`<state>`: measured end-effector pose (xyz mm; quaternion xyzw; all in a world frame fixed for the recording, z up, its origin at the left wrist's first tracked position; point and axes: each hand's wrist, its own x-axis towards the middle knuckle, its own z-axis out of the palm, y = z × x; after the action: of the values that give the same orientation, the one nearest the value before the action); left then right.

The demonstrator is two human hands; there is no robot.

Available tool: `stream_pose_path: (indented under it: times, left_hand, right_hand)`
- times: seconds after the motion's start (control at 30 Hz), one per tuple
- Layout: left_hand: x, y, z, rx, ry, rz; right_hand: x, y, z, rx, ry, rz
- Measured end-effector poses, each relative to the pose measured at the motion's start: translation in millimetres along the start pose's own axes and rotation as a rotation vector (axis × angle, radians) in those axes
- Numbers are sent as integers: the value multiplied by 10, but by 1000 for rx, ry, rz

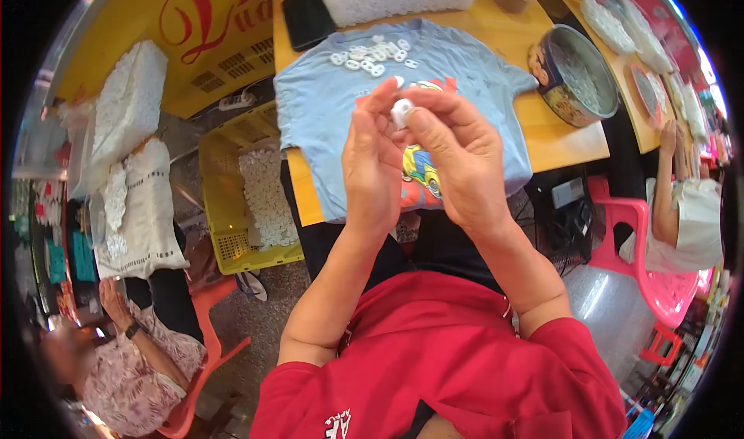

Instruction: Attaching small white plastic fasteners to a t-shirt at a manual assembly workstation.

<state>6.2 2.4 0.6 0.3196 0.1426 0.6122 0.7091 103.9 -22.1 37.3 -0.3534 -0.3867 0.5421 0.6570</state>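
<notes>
Forearms converge from below to the frame's upper centre, where the right hand (459, 156) pinches a small white piece (402, 113) between bent thumb and fingers; the left hand (372, 164) cups beside it, its grip unclear.

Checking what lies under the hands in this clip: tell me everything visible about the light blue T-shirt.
The light blue T-shirt, soft-looking fabric, lies spread and slightly wrinkled on the wooden-looking table, partly over its near edge. Its colourful print, including a yellow car, is partly hidden by the left hand and right hand; contact is unclear. Small white pieces lie loosely piled toward its far side.
</notes>
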Motion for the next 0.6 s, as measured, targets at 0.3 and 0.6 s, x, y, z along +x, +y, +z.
stream_pose_path:
  times: [0.3,0.6]
  left_hand:
    - [-48,-130,-108,217,88,92]
    - [129,-241,-323,-47,277,-173]
  right_hand:
    - [310,66,660,-598,-495,-315]
    - [-154,-87,1267,-654,-796,-830]
